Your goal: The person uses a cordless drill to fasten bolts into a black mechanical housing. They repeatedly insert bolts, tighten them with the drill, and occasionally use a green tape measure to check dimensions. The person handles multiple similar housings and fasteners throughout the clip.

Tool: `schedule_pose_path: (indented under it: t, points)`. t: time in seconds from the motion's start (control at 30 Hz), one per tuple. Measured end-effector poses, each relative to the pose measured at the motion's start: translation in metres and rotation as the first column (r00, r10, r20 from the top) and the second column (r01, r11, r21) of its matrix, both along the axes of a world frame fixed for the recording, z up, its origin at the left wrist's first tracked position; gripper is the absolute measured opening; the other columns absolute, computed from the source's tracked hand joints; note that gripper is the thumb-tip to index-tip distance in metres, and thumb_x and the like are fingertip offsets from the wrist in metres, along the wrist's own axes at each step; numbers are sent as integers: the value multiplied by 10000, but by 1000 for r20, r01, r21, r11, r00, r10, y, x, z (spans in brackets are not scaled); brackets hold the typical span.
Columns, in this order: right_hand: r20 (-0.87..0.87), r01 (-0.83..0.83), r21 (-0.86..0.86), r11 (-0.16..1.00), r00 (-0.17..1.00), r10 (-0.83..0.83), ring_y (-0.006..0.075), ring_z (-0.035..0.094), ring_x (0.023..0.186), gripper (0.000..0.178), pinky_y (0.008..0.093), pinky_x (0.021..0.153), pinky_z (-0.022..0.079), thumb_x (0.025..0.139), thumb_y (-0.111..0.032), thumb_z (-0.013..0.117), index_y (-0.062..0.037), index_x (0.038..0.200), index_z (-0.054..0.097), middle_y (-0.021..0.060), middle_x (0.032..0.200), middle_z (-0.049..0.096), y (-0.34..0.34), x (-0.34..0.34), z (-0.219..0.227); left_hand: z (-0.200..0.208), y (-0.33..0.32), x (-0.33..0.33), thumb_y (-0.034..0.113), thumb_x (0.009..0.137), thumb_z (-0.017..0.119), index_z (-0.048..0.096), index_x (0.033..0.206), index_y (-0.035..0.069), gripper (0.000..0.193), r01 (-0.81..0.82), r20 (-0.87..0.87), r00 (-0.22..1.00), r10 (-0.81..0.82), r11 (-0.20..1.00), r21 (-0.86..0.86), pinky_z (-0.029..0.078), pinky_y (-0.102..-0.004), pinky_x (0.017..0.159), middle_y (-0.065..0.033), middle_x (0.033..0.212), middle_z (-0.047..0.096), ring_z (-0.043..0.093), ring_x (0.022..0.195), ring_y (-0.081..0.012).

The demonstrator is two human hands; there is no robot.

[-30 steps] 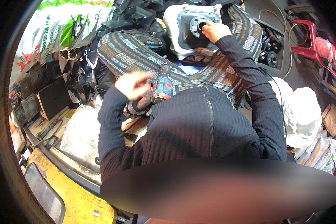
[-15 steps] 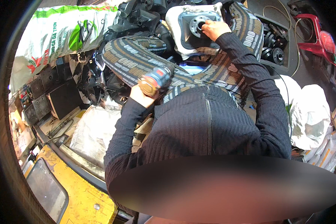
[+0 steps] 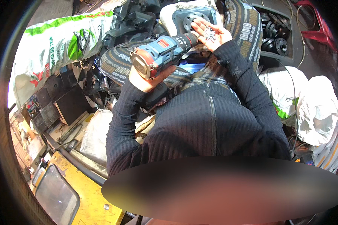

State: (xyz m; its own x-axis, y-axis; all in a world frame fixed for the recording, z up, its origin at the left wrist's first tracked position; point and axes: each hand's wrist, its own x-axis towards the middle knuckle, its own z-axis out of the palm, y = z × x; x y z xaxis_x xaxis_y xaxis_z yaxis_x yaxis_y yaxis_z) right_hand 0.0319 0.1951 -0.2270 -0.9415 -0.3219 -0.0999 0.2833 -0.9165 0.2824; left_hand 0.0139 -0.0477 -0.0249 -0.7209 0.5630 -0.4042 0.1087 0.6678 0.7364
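Note:
My left hand [image 3: 144, 80] is wrapped round the handle of a blue cordless drill [image 3: 163, 50] with a red band and a black chuck. The chuck points right and comes close to my right hand [image 3: 219, 37]. That hand is turned palm up with fingers partly spread, and several small silvery screws [image 3: 210, 35] lie in it. Just beyond its fingers is a grey round flange with holes [image 3: 189, 21], set in a squarish grey housing [image 3: 181, 14]. The housing rests on a white pad [image 3: 167, 17] between my legs. The drill's tip is hard to make out beside the palm.
A grey bin [image 3: 289, 60] of dark flanged parts [image 3: 281, 45] stands at right. Black plastic parts [image 3: 139, 18] are heaped at far left beside a white-green sack [image 3: 60, 41]. White bags [image 3: 315, 108] sit at right, and a yellow machine panel [image 3: 90, 195] is at near left.
The drill has been raised and swung toward the right hand. My right hand has left the flange centre and turned palm up, showing screws. The view has shifted slightly.

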Motion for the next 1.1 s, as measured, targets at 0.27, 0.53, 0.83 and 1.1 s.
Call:
schedule_pose_path:
  t: [0.27, 0.53, 0.83, 1.1]
  points:
    - [-59, -13, -69, 998, 998, 9, 361, 385, 1255, 505, 498, 1041, 316, 857, -154, 322, 78, 1306, 338, 230, 1332, 408, 0, -5, 11, -7, 7, -3, 298, 747, 726, 572, 1107, 39, 469, 100, -187, 977, -106, 994, -40, 461, -378, 846, -121, 1057, 614, 594, 961, -274]
    - [-33, -29, 165, 986, 999, 35, 303, 424, 1237, 449, 407, 955, 436, 904, -134, 377, 43, 1317, 361, 193, 1319, 440, -3, -2, 15, -3, 10, -4, 261, 745, 728, 603, 1053, 37, 401, -3, -99, 995, -2, 999, -52, 480, -371, 792, -121, 1002, 634, 615, 897, -275]
    - [190, -139, 519, 843, 981, 45, 203, 632, 910, 216, 295, 771, 559, 846, -48, 600, -26, 1057, 558, 127, 993, 630, -15, 8, 17, 8, 1, -1, 261, 763, 710, 611, 1054, 51, 373, -54, -22, 998, 53, 997, -58, 478, -369, 788, -109, 1010, 633, 614, 904, -262]
    - [383, -212, 558, 802, 924, -23, 229, 651, 862, 172, 292, 734, 574, 821, -10, 619, -21, 980, 553, 160, 945, 639, -28, 16, 8, -3, -4, -1, 280, 784, 680, 584, 1087, 65, 384, 236, -334, 902, -272, 961, -146, 468, -392, 810, -114, 1018, 622, 605, 916, -288]
